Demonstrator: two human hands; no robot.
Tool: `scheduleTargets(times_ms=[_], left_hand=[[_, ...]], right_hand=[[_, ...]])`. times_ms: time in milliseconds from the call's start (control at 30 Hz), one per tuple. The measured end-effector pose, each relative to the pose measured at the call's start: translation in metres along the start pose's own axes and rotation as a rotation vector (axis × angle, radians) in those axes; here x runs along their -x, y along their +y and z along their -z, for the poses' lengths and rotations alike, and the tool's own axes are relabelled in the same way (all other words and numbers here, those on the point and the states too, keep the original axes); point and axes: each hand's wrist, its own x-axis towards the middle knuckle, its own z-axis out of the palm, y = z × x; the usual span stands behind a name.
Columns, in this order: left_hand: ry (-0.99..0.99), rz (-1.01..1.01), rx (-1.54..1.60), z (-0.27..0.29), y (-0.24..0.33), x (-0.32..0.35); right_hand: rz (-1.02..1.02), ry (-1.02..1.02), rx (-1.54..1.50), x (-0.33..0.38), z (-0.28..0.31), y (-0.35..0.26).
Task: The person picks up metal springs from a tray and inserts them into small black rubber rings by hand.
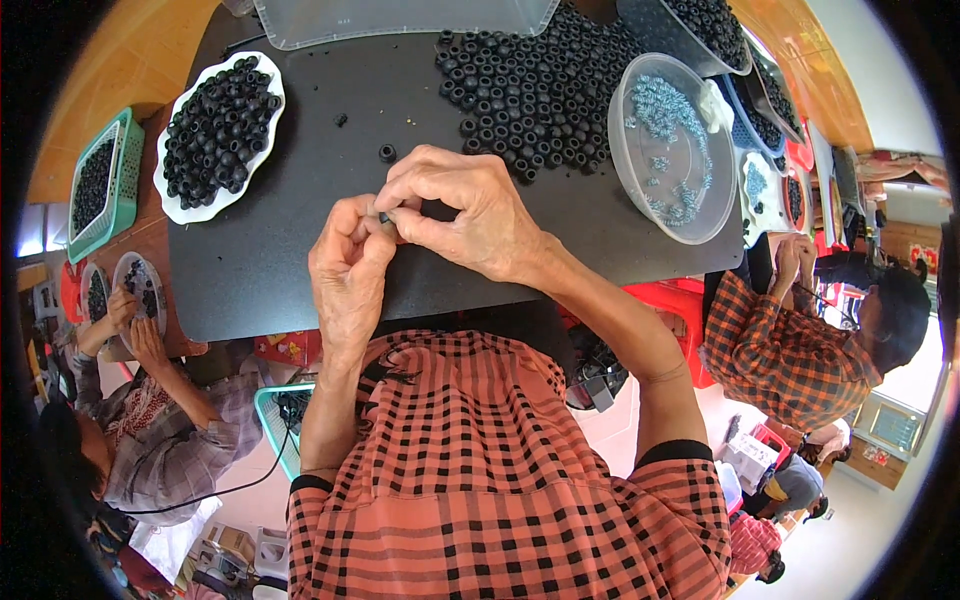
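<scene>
Over the near part of the dark table, my left hand [350, 262] and my right hand [462, 212] meet fingertip to fingertip. Between them shows a tiny dark piece [384, 217], pinched in my left fingers and mostly covered. My right thumb and forefinger are pressed together at the same spot; what they grip is too small to make out. Just beyond the fingers lies a single black ring-shaped part [388, 153]. Many more black ring-shaped parts [540, 90] are spread in a sheet at the far right of the hands.
A white scalloped plate [273, 128] heaped with black parts stands left. At right is a clear round tub [640, 215] of small bluish coil-like pieces. A clear bin [400, 22] sits at the far edge. Co-workers sit at left [170, 440] and right [790, 350].
</scene>
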Motion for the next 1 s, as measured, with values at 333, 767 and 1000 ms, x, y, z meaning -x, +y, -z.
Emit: scheduleTargets(times_ms=[333,767,1000], left_hand=[[-0.031,-0.019,-0.002,0.002,-0.001,-0.001],[-0.022,0.134,0.27,0.005,0.001,-0.008],[-0.084,0.153,0.329,0.006,0.001,-0.01]], right_hand=[[-0.065,-0.022,-0.074,0.0,-0.001,-0.001],[0.167,0.062,0.116,0.006,-0.009,0.01],[0.261,0.142,0.186,0.008,-0.016,0.02]])
